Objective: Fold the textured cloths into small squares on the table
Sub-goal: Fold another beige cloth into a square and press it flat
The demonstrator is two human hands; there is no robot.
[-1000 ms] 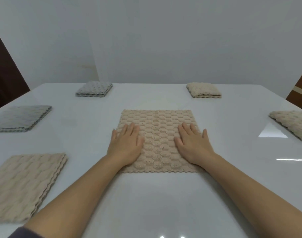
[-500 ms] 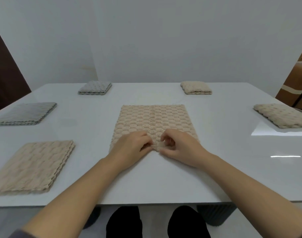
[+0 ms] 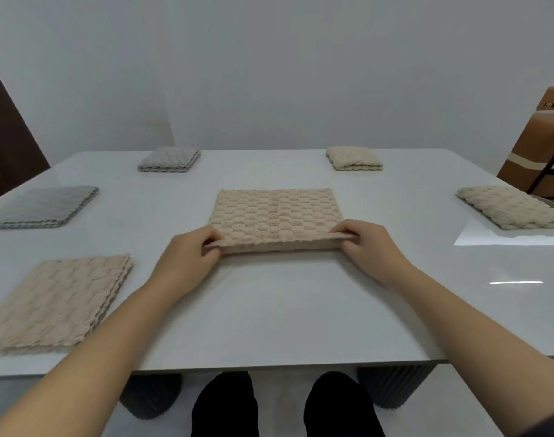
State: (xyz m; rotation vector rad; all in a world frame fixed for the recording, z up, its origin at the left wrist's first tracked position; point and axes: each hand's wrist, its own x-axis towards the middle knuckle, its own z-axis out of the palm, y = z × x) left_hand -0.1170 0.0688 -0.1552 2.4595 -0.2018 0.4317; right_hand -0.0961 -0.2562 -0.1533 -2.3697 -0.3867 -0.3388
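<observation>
Pinching the near corners of the beige cloth (image 3: 275,212) at the centre of the desk (image 3: 285,310), the left hand (image 3: 187,257) and right hand (image 3: 368,244) curl their fingers round its lifted edge, and the fingertips underneath are hidden. At 8 o'clock a beige stack (image 3: 55,304) runs off frame. At 2 o'clock a cream cloth (image 3: 509,206) lies near the desk's right edge. The forearms cross the broad strip of desk toward 6 o'clock.

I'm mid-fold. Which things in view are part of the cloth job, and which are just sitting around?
Job: middle beige cloth, near edge pinched by left hand and right hand; beige cloth near left; flat grey cloth; folded grey cloth; folded beige cloth; beige cloth at right; table.
Lying about: cardboard boxes; black frame beside them.
</observation>
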